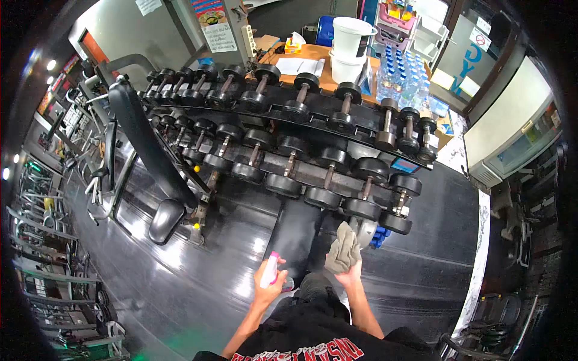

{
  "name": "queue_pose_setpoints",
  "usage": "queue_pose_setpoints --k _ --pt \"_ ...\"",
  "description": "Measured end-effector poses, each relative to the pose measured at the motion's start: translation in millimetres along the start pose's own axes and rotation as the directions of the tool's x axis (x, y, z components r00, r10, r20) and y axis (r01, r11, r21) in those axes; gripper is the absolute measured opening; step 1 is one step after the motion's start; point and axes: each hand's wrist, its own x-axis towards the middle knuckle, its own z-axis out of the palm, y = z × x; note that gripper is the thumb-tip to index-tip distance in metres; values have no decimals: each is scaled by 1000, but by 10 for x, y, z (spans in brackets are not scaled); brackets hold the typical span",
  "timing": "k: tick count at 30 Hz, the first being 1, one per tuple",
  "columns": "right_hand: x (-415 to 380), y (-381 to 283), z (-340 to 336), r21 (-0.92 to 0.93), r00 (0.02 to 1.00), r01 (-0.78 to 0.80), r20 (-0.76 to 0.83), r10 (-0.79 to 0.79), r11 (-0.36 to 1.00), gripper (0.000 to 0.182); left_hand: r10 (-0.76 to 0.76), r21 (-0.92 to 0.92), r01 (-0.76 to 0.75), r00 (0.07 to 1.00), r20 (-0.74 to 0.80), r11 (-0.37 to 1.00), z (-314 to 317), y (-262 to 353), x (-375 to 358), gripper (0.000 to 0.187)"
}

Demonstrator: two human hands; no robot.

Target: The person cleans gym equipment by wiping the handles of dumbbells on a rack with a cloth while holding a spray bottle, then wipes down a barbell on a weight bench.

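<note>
My left hand (269, 283) is wrapped round a white and pink spray bottle (270, 270), held upright low in front of me. To its right, my right hand (348, 274) grips a crumpled grey-beige cloth (344, 248), which covers part of the fingers. The cloth hangs just below the lower row of a dumbbell rack (271, 159). Black dumbbells with metal handles fill both tiers; one at the lower right end (395, 220) is nearest the cloth. Neither hand touches the rack.
A black padded bench (147, 141) stands left of the rack. Behind the rack, a wooden desk (313, 53) holds white buckets (349, 37) and water bottles (400, 75). Blue dumbbells (379, 236) lie on the floor beyond the cloth. A white fridge (512, 120) is at right.
</note>
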Motion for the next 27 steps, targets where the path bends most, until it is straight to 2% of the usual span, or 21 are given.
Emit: queue_pose_setpoints --k 3,5,6,8,10,11,13,14,15,17,19,20,21,23,24,25,26,27 --pt "300 -48 117 -34 998 60 -15 -61 998 40 -47 25 46 998 49 999 14 -94 377 36" --pt "489 -113 128 -33 996 83 30 -82 996 41 -96 48 93 993 67 995 77 -133 597 37" --pt "566 -171 168 -29 996 93 21 -92 995 41 -99 26 97 993 57 995 119 -202 700 42" --pt "683 -237 239 -121 987 128 -84 -138 984 40 -109 12 109 992 66 994 169 -314 880 48" --pt "814 -323 193 -117 981 143 -114 -156 983 40 -143 0 143 987 74 990 265 -347 1035 35" --pt "871 -371 161 -125 978 148 -132 -164 981 40 -151 4 151 984 92 989 295 -399 1107 35" --pt "982 -451 70 -101 972 150 -169 -166 984 41 -105 66 95 979 176 993 333 -504 1227 28" --pt "1069 -485 16 -170 960 146 -214 -181 975 41 -93 135 66 973 209 989 344 -543 1283 19" --pt "1156 -529 -36 -240 945 137 -258 -199 961 41 -109 136 79 967 229 988 389 -592 1346 19" --pt "1342 -534 -93 -171 929 141 -319 -190 975 39 -142 -17 148 972 187 989 474 -729 1458 16" --pt "1590 -497 -201 -377 896 187 -313 -315 907 39 -163 -14 171 960 226 985 508 -917 1600 14" --pt "1708 -438 -223 -503 837 257 -310 -450 825 39 -177 -24 189 953 245 982 527 -1049 1665 14" --pt "1856 -428 -359 -504 828 255 -326 -455 825 39 -194 -33 209 946 260 977 538 -1183 1717 14" --pt "2204 -384 -685 -847 659 280 -172 -733 451 41 -205 5 213 934 292 977 535 -1455 1842 13" --pt "2334 -367 -661 -925 599 268 -58 -799 268 41 -191 -19 207 933 303 978 538 -1581 1899 13" --pt "2445 -375 -628 -929 597 252 -70 -799 270 41 -180 -44 203 933 311 978 545 -1684 1956 12" --pt "2544 -381 -597 -963 574 204 262 -776 -175 42 -177 -2 188 926 334 982 527 -1780 1998 12" --pt "2653 -391 -548 -796 578 153 552 -601 -585 43 -194 1 206 923 331 979 510 -1867 2027 12"
